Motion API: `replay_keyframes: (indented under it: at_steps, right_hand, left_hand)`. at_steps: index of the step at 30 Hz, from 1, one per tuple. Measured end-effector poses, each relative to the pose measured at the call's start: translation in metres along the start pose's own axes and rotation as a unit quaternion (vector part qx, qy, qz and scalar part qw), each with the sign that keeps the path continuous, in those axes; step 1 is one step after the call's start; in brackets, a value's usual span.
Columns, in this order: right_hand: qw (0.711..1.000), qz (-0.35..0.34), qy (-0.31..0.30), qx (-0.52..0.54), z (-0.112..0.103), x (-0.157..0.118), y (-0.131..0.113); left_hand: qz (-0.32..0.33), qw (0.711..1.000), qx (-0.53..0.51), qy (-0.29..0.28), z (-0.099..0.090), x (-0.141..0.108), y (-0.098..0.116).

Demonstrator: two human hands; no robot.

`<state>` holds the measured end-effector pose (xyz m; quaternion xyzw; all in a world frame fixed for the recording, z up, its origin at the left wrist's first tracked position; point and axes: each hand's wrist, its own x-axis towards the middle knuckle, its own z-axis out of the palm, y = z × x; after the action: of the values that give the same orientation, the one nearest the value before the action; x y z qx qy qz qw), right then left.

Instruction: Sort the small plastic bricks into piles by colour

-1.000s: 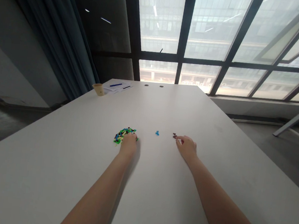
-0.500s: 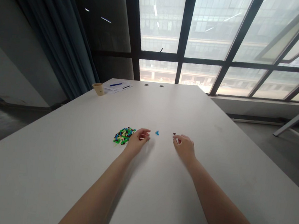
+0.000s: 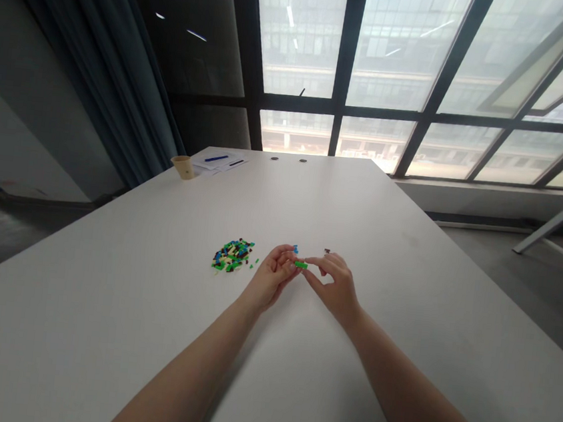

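Note:
Between my two hands is a small green piece [image 3: 300, 265]. My left hand [image 3: 277, 274] is closed on its left end, and the thumb and forefinger of my right hand [image 3: 332, 280] pinch its right end. Just beyond my left fingertips lie a few small blue pieces [image 3: 295, 249]. A small dark brown piece [image 3: 327, 251] rests on the table beyond my right hand. Left of my left hand is a pile of small green, blue, yellow and dark pieces [image 3: 231, 257], with a couple of loose green ones [image 3: 254, 263] beside it.
The white table [image 3: 342, 204] stretches away toward the windows. At its far left are a tan paper cup [image 3: 184, 168] and white papers [image 3: 206, 160] with a blue pen [image 3: 216, 158] on them. Two small round dark discs lie at the far edge.
My left hand has moved right, away from the pile, and my right hand has come slightly left to meet it. A green piece now shows between them. Loose green pieces have come into view beside the pile.

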<state>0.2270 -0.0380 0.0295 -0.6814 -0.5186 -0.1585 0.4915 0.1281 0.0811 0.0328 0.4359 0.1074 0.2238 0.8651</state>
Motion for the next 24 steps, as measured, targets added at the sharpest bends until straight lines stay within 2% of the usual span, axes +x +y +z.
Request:
replay_keyframes:
  at_steps: [8, 14, 18, 20, 21, 22, 24]
  right_hand:
    - [1.0, -0.01, 0.018, -0.013, 0.0, 0.001, 0.003]
    - [1.0, -0.007, 0.019, -0.017, 0.0, 0.0, 0.003]
    - [1.0, 0.009, 0.01, -0.021, 0.0, 0.0, 0.004]
    - [1.0, 0.02, 0.006, -0.023, -0.001, 0.001, 0.006]
    - [0.999, 0.025, 0.004, -0.024, -0.001, 0.001, 0.007]
    - [0.999, 0.029, 0.003, -0.024, -0.002, 0.002, 0.008]
    - [0.999, 0.038, -0.002, -0.026, -0.002, 0.002, 0.012]
  left_hand:
    - [0.008, 1.0, 0.007, 0.018, 0.0, 0.002, -0.001]
    - [0.027, 0.995, 0.026, 0.095, -0.005, 0.007, 0.0]
    - [0.053, 0.977, 0.133, 0.159, -0.018, 0.014, -0.001]
    - [0.083, 0.944, 0.257, 0.191, -0.026, 0.015, 0.002]
    - [0.101, 0.915, 0.333, 0.202, -0.029, 0.015, 0.004]
    - [0.117, 0.877, 0.417, 0.207, -0.031, 0.015, 0.007]
    - [0.132, 0.771, 0.588, 0.207, -0.035, 0.012, 0.015]
